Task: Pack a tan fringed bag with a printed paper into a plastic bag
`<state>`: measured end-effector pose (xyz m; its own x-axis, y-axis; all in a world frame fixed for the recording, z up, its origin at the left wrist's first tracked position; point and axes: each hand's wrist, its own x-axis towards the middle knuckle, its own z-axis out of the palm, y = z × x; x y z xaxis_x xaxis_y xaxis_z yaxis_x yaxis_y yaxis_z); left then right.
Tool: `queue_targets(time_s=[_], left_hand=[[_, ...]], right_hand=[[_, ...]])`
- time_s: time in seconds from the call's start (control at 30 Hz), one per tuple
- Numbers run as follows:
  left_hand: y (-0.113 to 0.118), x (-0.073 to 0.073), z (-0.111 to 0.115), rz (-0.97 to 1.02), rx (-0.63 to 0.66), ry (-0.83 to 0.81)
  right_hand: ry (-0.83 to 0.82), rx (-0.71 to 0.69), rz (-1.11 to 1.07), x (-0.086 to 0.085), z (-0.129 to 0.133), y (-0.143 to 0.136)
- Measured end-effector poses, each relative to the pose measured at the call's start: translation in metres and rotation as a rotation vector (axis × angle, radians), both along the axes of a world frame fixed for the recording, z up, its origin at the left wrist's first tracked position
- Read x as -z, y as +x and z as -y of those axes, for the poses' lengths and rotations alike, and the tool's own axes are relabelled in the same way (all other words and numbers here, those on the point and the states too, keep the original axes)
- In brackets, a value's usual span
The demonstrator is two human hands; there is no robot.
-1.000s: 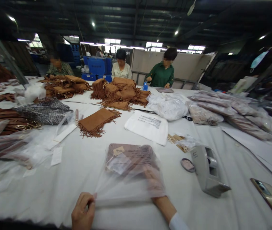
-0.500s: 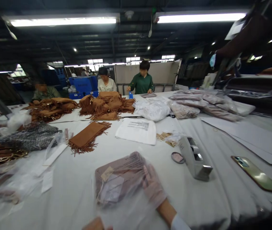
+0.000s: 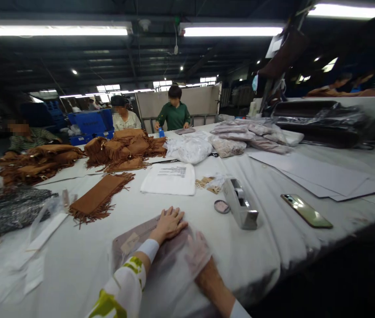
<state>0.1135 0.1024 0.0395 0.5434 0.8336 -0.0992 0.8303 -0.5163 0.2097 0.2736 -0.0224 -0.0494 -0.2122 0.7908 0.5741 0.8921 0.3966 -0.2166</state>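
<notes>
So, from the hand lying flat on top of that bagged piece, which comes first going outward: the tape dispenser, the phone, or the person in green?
From the left hand:
1. Tape dispenser, just to its right on the white table.
2. Phone, farther right, near the table's edge.
3. Person in green, at the table's far end.

tape dispenser (image 3: 240, 204) | phone (image 3: 306, 210) | fringed brown pieces (image 3: 124, 148) | white sheets (image 3: 320, 176)

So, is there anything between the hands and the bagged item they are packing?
Only the bag. The left hand presses flat on the clear plastic bag over the mauve pouch; the right hand is inside the bag.
</notes>
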Motion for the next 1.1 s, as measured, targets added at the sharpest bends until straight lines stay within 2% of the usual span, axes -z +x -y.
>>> queue_targets(time_s=[0.13, 0.2, 0.27, 0.33, 0.53, 0.6, 0.7, 0.87, 1.1], left_hand=[[-0.003, 0.009, -0.002, -0.02, -0.024, 0.011], [-0.003, 0.009, -0.003, -0.02, -0.023, 0.018], [-0.003, 0.009, -0.004, -0.022, -0.016, 0.023], [-0.004, 0.009, -0.004, -0.029, -0.009, 0.026], [-0.003, 0.008, -0.002, -0.047, 0.002, 0.038], [-0.003, 0.007, -0.002, -0.045, 0.009, 0.039], [-0.003, 0.007, 0.0, -0.035, 0.037, 0.034], [-0.005, 0.006, 0.006, -0.017, 0.096, 0.03], [-0.002, 0.004, 0.011, 0.008, 0.135, 0.05]], right_hand=[[0.0, 0.158, -0.002, -0.012, 0.056, 0.035], [0.002, 0.209, -0.028, -0.016, 0.075, 0.055], [0.027, 0.202, -0.083, -0.018, 0.082, 0.071], [0.048, 0.187, -0.141, -0.021, 0.076, 0.079], [0.002, 0.09, -0.247, -0.036, 0.023, 0.066], [0.002, 0.046, -0.288, -0.041, 0.016, 0.063], [0.028, 0.02, -0.31, -0.042, 0.03, 0.062], [0.099, 0.006, -0.312, -0.03, 0.079, 0.057], [0.157, -0.175, -0.164, -0.015, 0.115, 0.054]])
